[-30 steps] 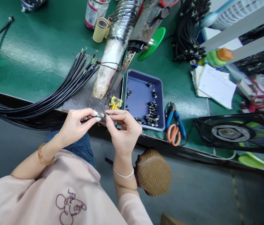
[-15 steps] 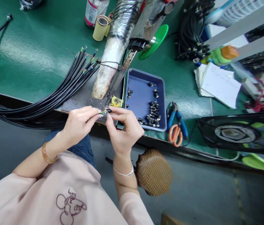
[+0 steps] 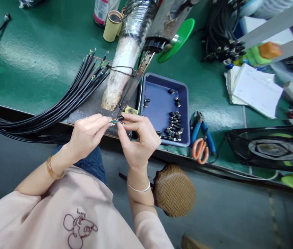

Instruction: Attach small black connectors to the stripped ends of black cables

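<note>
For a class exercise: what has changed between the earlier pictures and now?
The left hand and right hand have moved slightly forward, toward the white-ended silver tube. The small black connector in the right hand, largely hidden at first, shows more clearly. Nothing was visibly grasped or released. The view shifted, but the bundle of black cables and blue plastic tray stayed put.

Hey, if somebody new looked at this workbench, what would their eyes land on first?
Probably the left hand and right hand, nearly meeting mid-picture over coloured wires and a small black connector. Just beyond, a bulky silver-and-white tube slants down towards them. A thick bundle of black cables sweeps across the left side, while a blue tray sits to the right.
</note>
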Tool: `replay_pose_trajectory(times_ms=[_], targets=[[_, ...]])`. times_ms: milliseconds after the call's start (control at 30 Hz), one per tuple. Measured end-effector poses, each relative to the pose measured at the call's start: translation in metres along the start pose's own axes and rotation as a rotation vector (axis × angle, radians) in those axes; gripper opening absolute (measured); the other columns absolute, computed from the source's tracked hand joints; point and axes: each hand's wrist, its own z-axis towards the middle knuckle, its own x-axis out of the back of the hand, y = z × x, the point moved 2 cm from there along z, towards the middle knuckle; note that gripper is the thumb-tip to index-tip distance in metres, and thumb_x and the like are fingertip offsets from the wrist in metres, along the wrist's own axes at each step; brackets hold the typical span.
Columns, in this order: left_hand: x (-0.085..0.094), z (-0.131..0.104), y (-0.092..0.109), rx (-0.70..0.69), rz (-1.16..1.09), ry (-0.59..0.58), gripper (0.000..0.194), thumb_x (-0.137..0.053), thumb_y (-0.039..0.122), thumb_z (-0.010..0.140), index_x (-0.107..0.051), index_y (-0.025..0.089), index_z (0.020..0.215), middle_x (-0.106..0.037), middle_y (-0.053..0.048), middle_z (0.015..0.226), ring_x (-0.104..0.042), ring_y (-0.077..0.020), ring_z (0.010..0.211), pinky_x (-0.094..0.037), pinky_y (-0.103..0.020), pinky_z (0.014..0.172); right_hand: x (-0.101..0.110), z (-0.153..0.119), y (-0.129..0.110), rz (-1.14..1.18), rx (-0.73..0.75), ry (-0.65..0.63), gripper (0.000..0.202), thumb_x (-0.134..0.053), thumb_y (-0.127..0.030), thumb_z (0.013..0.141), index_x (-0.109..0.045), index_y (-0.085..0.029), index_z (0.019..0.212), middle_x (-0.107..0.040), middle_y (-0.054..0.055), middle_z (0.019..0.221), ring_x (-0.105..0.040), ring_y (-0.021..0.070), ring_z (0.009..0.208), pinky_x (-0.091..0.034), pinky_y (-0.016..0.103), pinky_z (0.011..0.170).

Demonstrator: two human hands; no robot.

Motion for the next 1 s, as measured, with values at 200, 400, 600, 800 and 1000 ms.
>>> replay_pose_trajectory(times_ms=[200, 400, 600, 800, 1000], targets=[[0.0003, 0.0019, 0.0014, -0.016, -0.005, 0.026, 0.02, -0.055, 0.018, 0.099, -0.068, 0.014, 0.084, -0.067, -0.003, 0.07, -0.059, -0.0119, 0.061, -0.046, -0.022, 0.062, -0.0005, 0.0022, 0.0, -0.037, 0.02, -0.006, 0.014, -0.07, -0.015, 0.089, -0.062, -0.023, 0.08, -0.077, 0.001, 0.096, -0.074, 0.0163, 0.089, -0.061, 0.032, 0.077], [-0.0016, 0.0006, 0.0008, 0.015, -0.026, 0.031, 0.022, -0.054, 0.019, 0.099, -0.065, 0.015, 0.08, -0.066, -0.002, 0.069, -0.059, -0.0118, 0.061, -0.046, -0.022, 0.063, 0.0006, 0.0029, -0.0023, -0.042, 0.058, -0.011, 0.013, -0.071, -0.013, 0.087, -0.063, -0.022, 0.082, -0.077, 0.003, 0.098, -0.075, 0.0165, 0.089, -0.063, 0.03, 0.078], [-0.003, -0.0009, -0.0002, 0.019, -0.047, 0.05, 0.02, -0.057, 0.018, 0.098, -0.064, 0.015, 0.079, -0.067, -0.002, 0.07, -0.06, -0.0115, 0.062, -0.047, -0.022, 0.063, 0.0021, 0.0031, -0.0071, -0.037, 0.068, -0.018, 0.019, -0.071, -0.01, 0.086, -0.058, -0.022, 0.079, -0.077, 0.006, 0.1, -0.075, 0.0164, 0.09, -0.063, 0.028, 0.077], [-0.0011, 0.0011, 0.0008, 0.056, -0.089, 0.043, 0.017, -0.06, 0.016, 0.096, -0.063, 0.015, 0.079, -0.066, 0.0, 0.069, -0.058, -0.0101, 0.059, -0.045, -0.021, 0.06, 0.0033, 0.003, -0.0073, -0.072, 0.07, -0.046, 0.019, -0.069, -0.011, 0.087, -0.056, -0.023, 0.079, -0.077, 0.005, 0.101, -0.075, 0.0169, 0.09, -0.064, 0.03, 0.076], [-0.0008, -0.0024, -0.0032, 0.098, -0.106, -0.018, 0.017, -0.061, 0.016, 0.095, -0.064, 0.015, 0.079, -0.068, 0.0, 0.071, -0.06, -0.011, 0.061, -0.046, -0.021, 0.063, 0.0007, -0.0016, -0.0039, -0.041, 0.047, -0.087, 0.019, -0.069, -0.012, 0.088, -0.056, -0.022, 0.079, -0.077, 0.006, 0.101, -0.075, 0.016, 0.088, -0.063, 0.028, 0.073]])
